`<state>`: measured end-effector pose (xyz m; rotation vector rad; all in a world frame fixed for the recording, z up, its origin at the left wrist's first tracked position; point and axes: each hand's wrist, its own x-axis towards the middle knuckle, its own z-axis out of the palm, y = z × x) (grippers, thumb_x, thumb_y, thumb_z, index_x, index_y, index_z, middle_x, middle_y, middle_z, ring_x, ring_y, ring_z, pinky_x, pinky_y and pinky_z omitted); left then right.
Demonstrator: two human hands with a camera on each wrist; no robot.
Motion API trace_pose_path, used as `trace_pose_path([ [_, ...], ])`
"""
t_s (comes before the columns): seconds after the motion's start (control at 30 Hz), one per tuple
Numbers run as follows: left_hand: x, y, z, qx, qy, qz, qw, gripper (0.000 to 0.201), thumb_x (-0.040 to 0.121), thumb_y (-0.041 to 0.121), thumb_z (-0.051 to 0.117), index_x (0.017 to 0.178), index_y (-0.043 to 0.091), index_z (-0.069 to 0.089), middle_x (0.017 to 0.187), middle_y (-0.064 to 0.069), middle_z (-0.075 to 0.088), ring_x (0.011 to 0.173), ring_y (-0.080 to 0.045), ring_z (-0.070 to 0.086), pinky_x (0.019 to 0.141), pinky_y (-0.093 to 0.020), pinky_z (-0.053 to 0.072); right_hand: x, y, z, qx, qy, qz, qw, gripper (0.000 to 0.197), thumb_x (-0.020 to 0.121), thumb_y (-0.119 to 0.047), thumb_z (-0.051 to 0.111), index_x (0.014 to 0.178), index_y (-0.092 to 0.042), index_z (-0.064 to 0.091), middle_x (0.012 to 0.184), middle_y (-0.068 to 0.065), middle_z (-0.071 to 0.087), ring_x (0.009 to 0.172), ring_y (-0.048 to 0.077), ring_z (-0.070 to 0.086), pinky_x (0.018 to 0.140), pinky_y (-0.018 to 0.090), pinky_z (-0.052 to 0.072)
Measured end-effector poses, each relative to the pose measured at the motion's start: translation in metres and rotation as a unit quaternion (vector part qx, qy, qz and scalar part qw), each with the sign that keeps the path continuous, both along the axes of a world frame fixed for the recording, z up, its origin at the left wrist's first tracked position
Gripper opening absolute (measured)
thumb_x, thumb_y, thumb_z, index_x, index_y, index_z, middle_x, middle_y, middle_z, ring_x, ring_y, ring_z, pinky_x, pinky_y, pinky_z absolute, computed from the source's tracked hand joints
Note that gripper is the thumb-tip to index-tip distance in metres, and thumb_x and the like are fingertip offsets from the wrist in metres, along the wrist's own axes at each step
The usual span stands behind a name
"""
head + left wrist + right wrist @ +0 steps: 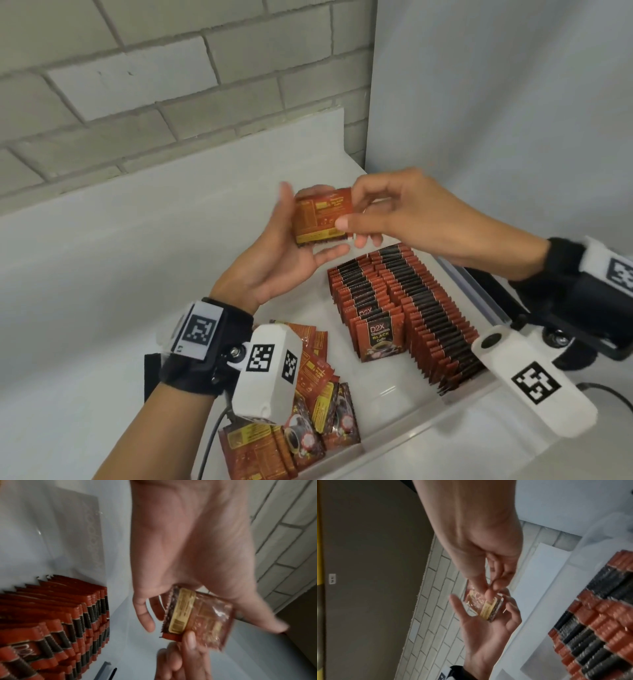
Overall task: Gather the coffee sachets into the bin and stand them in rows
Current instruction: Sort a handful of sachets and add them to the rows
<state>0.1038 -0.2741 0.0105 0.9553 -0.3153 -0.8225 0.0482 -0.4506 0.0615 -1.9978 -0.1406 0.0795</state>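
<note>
Sachets (pixel 322 215), a small stack, sit at the frame's centre, cradled in the left hand (pixel 284 260) with fingers loosely curled behind, while the right hand (pixel 404 212) pinches their edge. Loose grip risks them fanning and dropping onto the tabletop (pixel 120 274), short of the bin (pixel 472 284), or toppling the standing rows (pixel 411 308); more lie loose at lower centre (pixel 308 404).

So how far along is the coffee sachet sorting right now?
Mostly done: two long rows of red-and-black coffee sachets stand in the clear plastic bin. In hand: a small sachet stack, left hand holding, right hand pinching. Left: the loose sachet pile at the bin's near end.
</note>
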Motion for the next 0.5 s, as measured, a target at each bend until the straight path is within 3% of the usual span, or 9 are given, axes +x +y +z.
trace_pose_path([
  [0.07,0.001,0.001,0.003,-0.023,0.036,-0.012,0.999,0.099,0.047,0.079,0.069,0.122,0.015,0.055,0.12,-0.012,0.06,0.102,-0.027,0.059,0.092,-0.036,0.052,-0.005,-0.006,0.003,0.001,-0.067,-0.011,0.998,0.007,0.081,-0.012,0.075,0.087,-0.01,0.072,0.082,0.003,0.073,0.075,0.007,0.07,0.077,0.018,0.054],
  [0.13,0.0,0.0,0.006,-0.008,0.069,-0.019,0.997,0.102,0.054,0.082,0.058,0.125,0.009,0.054,0.109,-0.013,0.064,0.089,-0.025,0.064,0.081,-0.032,0.056,-0.01,-0.013,0.003,-0.014,-0.118,-0.01,0.993,0.013,0.08,-0.01,0.075,0.093,-0.012,0.075,0.094,0.002,0.071,0.085,0.008,0.07,0.086,0.019,0.052],
  [0.2,-0.004,-0.002,0.008,0.034,0.044,-0.023,0.998,0.087,0.066,0.067,0.064,0.125,0.002,0.054,0.102,-0.011,0.067,0.083,-0.018,0.067,0.071,-0.025,0.057,-0.015,-0.019,0.002,-0.037,-0.138,-0.005,0.99,0.017,0.079,-0.01,0.075,0.095,-0.014,0.077,0.098,0.001,0.069,0.089,0.009,0.068,0.088,0.019,0.052],
  [0.23,-0.006,-0.004,0.009,0.064,0.013,-0.021,0.998,0.072,0.072,0.051,0.067,0.123,0.002,0.056,0.1,-0.008,0.07,0.083,-0.014,0.068,0.07,-0.021,0.056,-0.018,-0.021,0.001,-0.048,-0.139,-0.002,0.989,0.018,0.079,-0.011,0.075,0.096,-0.014,0.077,0.1,0.0,0.069,0.091,0.009,0.068,0.089,0.02,0.052],
  [0.3,-0.008,-0.005,0.011,0.11,-0.039,-0.009,0.993,0.043,0.079,0.02,0.064,0.12,0.006,0.061,0.102,-0.006,0.072,0.089,-0.012,0.068,0.074,-0.021,0.055,-0.021,-0.026,-0.002,-0.067,-0.131,0.0,0.989,0.019,0.08,-0.011,0.074,0.098,-0.017,0.077,0.101,-0.004,0.069,0.095,0.007,0.066,0.091,0.021,0.051],
  [0.33,-0.007,-0.004,0.012,0.118,-0.049,-0.009,0.992,0.038,0.08,0.011,0.062,0.118,0.008,0.063,0.105,-0.007,0.071,0.094,-0.014,0.068,0.077,-0.023,0.055,-0.022,-0.028,-0.003,-0.069,-0.12,-0.006,0.99,0.02,0.082,-0.011,0.072,0.099,-0.019,0.077,0.102,-0.006,0.07,0.096,0.006,0.066,0.093,0.021,0.05],
  [0.43,-0.007,-0.005,0.021,0.136,-0.07,0.017,0.988,0.039,0.077,0.006,0.061,0.116,0.008,0.064,0.106,-0.01,0.071,0.094,-0.017,0.068,0.079,-0.029,0.058,-0.029,-0.033,-0.001,0.01,-0.043,-0.05,0.998,0.022,0.088,-0.014,0.065,0.107,-0.022,0.072,0.103,-0.007,0.073,0.096,0.005,0.069,0.093,0.022,0.052],
  [0.5,-0.008,-0.006,0.027,0.14,-0.067,0.043,0.987,0.04,0.076,0.005,0.062,0.116,0.003,0.062,0.105,-0.012,0.071,0.093,-0.019,0.069,0.077,-0.031,0.058,-0.037,-0.036,0.001,0.1,0.024,-0.067,0.992,0.027,0.085,-0.027,0.065,0.111,-0.019,0.068,0.103,-0.003,0.074,0.093,0.011,0.071,0.088,0.022,0.054],
])
